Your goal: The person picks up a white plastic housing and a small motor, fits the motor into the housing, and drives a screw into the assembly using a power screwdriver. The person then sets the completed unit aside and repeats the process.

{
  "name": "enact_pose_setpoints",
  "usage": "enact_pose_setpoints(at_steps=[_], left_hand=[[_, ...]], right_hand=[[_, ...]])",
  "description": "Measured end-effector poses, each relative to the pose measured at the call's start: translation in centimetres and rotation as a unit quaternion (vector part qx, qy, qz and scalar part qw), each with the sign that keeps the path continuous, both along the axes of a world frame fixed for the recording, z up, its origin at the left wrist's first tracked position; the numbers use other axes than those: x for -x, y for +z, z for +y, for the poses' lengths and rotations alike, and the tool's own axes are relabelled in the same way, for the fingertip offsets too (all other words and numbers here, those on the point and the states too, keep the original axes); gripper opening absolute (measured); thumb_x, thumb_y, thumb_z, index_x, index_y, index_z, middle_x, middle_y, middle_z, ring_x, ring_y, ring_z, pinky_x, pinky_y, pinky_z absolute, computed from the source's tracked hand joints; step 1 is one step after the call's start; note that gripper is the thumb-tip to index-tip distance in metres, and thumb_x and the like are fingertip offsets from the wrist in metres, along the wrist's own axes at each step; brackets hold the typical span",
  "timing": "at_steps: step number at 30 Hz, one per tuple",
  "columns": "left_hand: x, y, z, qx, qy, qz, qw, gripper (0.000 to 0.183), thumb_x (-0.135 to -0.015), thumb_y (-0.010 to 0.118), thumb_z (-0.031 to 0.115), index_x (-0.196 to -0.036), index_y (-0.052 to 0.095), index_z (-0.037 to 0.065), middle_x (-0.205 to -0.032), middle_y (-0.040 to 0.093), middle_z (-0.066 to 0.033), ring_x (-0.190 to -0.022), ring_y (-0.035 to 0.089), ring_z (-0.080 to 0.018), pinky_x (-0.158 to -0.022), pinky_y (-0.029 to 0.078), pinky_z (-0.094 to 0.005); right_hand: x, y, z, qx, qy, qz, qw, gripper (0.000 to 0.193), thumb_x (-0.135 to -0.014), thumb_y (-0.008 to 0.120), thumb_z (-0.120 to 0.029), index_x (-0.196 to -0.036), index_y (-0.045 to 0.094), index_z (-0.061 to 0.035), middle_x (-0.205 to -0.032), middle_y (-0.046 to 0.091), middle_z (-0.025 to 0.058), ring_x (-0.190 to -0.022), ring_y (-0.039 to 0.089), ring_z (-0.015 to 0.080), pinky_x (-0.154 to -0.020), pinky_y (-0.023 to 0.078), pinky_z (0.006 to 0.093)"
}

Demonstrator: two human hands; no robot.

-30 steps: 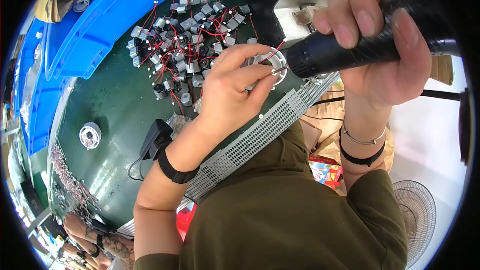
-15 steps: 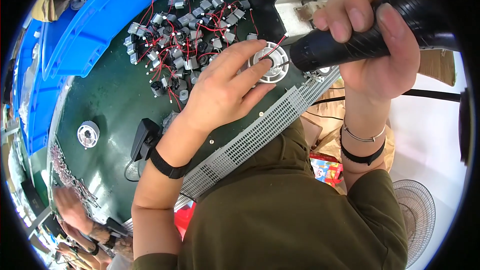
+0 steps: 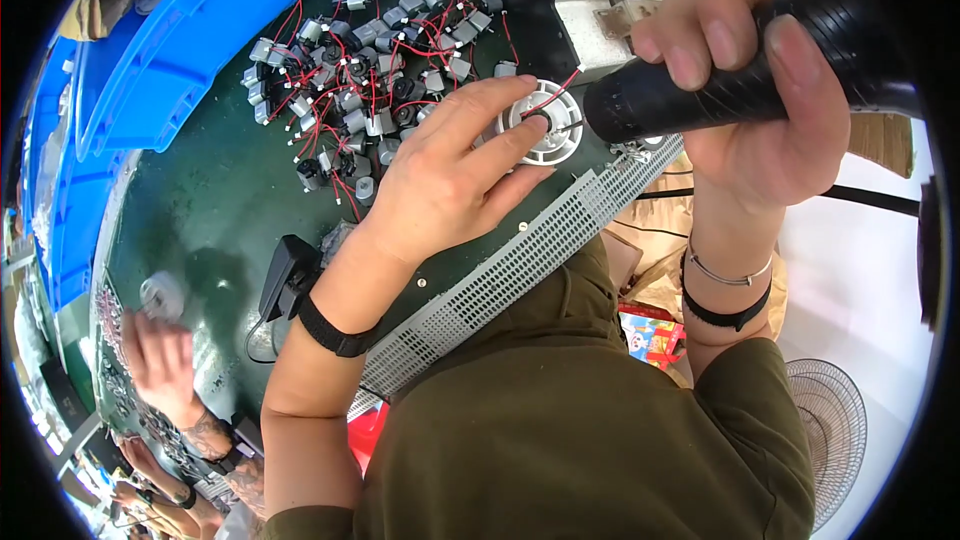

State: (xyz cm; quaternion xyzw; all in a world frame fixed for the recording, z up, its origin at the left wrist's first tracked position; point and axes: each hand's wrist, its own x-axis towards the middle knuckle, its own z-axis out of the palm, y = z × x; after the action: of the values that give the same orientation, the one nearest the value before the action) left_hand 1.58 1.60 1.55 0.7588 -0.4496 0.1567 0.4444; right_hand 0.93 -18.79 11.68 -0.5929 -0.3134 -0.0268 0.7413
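My left hand (image 3: pixel 435 175) grips a white round plastic housing (image 3: pixel 560 147) with spoke-like ribs, its fingers around the near side and one fingertip at the centre. A red wire (image 3: pixel 566 89) sticks out of the housing. My right hand (image 3: pixel 765 155) is closed round a black power screwdriver (image 3: pixel 650 100), held nearly level. Its thin bit (image 3: pixel 570 127) points left at the middle of the housing; my fingertip hides whether it touches a screw. Beyond my left hand lies a heap of small grey motors (image 3: pixel 375 65) with red wires.
Blue bins (image 3: pixel 190 50) line the far left. A metal fixture (image 3: pixel 590 15) stands behind the housing. A perforated grey strip (image 3: pixel 520 250) edges the green table (image 3: pixel 240 210). A black adapter (image 3: pixel 290 280) sits by my left wrist. A co-worker's hand (image 3: pixel 160 360) is near another white housing (image 3: pixel 162 295).
My hands, the screwdriver and the white housing stay almost in place. The co-worker's hand has moved up to the other white housing, which now looks blurred and slightly shifted.
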Motion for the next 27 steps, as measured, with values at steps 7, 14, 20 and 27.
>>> enact_pose_setpoints(at_steps=[7,14,20,27], left_hand=[[0.0,-0.1,0.2,0.0,0.003,0.0,1.0,0.037,-0.064,0.078,0.009,-0.098,0.065,0.002,-0.116,0.057,-0.015,-0.095,0.06,-0.0283,-0.075,0.052,-0.0337],[-0.1,0.1,-0.1,0.01,-0.008,0.002,1.0,0.037,-0.064,0.078,0.008,-0.098,0.065,0.002,-0.116,0.056,-0.015,-0.095,0.06,-0.0277,-0.075,0.052,-0.0331],[0.0,-0.3,0.1,0.012,-0.005,0.009,1.0,0.038,-0.063,0.078,0.008,-0.098,0.065,0.003,-0.116,0.056,-0.0149,-0.095,0.06,-0.0277,-0.076,0.052,-0.0333],[-0.2,-0.4,0.1,0.01,-0.001,0.013,1.0,0.037,-0.063,0.078,0.01,-0.097,0.065,0.004,-0.117,0.056,-0.0132,-0.096,0.059,-0.0281,-0.077,0.051,-0.0337]], right_hand=[[-0.4,-0.5,-0.1,-0.005,0.033,-0.027,0.999,0.034,-0.09,0.036,-0.025,-0.121,0.039,-0.0108,-0.087,0.044,0.0024,-0.08,0.046,0.0159,-0.079,0.037,0.0374],[-0.1,0.3,-0.7,0.041,0.022,0.009,0.999,0.031,-0.09,0.037,-0.025,-0.118,0.04,-0.0118,-0.087,0.043,0.0015,-0.082,0.045,0.0153,-0.081,0.036,0.036],[-0.1,-0.3,0.6,0.029,0.03,-0.032,0.999,0.034,-0.089,0.039,-0.023,-0.121,0.037,-0.0117,-0.084,0.044,0.0015,-0.078,0.046,0.0148,-0.078,0.037,0.0357],[-0.1,-0.7,1.2,0.033,-0.02,-0.054,0.998,0.05,-0.088,0.042,-0.015,-0.135,0.025,-0.0107,-0.08,0.044,0.0025,-0.069,0.047,0.0145,-0.073,0.039,0.0368]])
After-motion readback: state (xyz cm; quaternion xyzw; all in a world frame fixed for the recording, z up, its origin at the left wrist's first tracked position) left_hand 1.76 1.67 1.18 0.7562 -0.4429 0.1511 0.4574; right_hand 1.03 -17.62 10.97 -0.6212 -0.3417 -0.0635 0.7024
